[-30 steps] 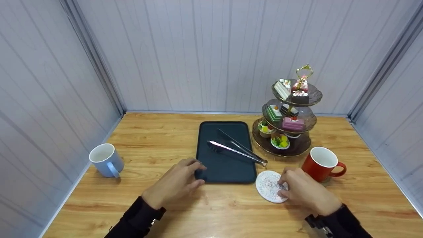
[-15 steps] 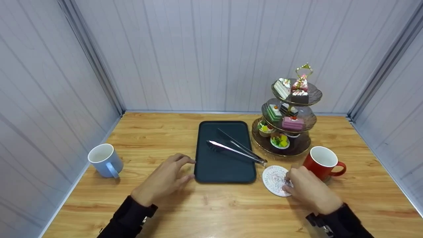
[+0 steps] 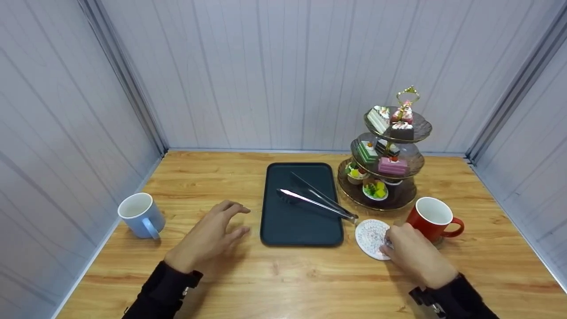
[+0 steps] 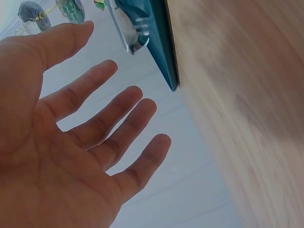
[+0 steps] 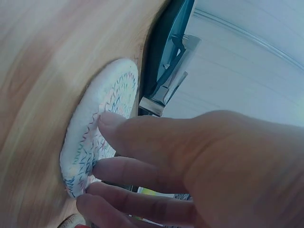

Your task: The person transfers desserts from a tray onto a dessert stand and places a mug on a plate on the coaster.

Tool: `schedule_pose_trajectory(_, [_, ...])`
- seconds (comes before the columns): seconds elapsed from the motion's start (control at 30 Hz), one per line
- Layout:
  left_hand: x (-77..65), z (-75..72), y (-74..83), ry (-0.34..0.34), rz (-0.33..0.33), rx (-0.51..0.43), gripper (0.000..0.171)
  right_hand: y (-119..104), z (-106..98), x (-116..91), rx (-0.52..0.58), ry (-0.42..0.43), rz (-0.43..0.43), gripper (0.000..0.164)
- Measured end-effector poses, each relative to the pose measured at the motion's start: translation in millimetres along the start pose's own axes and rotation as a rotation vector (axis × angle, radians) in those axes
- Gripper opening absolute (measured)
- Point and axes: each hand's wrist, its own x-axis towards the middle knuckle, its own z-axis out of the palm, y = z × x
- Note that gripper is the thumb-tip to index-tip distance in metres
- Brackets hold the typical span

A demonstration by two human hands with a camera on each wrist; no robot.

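In the head view a round white coaster with small coloured marks lies flat on the table, just off the front right corner of a dark tray. My right hand touches its right side. The right wrist view has the thumb and loosely bent fingertips resting on the speckled top of the coaster. Left of the tray, my left hand hovers over the table with spread fingers. Nothing is in its palm, as the left wrist view shows. Metal tongs lie across the tray, their near end over its right rim.
Right behind my right hand stands a red mug, its handle to the right. A three-tier stand with small cakes and tarts rises beyond the tray. A light blue mug stands at far left. Pale walls enclose the table.
The coaster has slid right and a little away from me, with my right hand on it. My left hand has drawn back leftward from the tray's edge.
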Motion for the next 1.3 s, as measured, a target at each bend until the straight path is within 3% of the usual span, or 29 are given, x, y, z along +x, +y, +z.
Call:
schedule_pose_trajectory(0.23, [-4.3, -8.5, -7.9, 0.030, -0.023, -0.002, 0.043, 0, 2, -1, -0.035, 0.022, -0.011, 0.022])
schedule_pose_trajectory(0.43, [-3.3, -16.8, -14.2, 0.068, -0.022, 0.023, 0.045, 1, 0, -1, -0.045, 0.125, -0.065, 0.020])
schedule_pose_trajectory(0.53, [-2.6, -21.1, -18.1, 0.091, -0.017, 0.032, 0.044, 0, -3, 0, -0.036, 0.159, -0.070, 0.029])
schedule_pose_trajectory(1.0, [-6.7, -42.4, -32.9, 0.202, -0.003, 0.057, 0.043, -12, -10, 8, 0.091, 0.258, -0.107, 0.037])
schedule_pose_trajectory(1.3, [-10.8, -56.5, -42.5, 0.256, -0.072, 0.071, 0.039, -20, -9, 10, 0.167, 0.399, -0.214, 0.039])
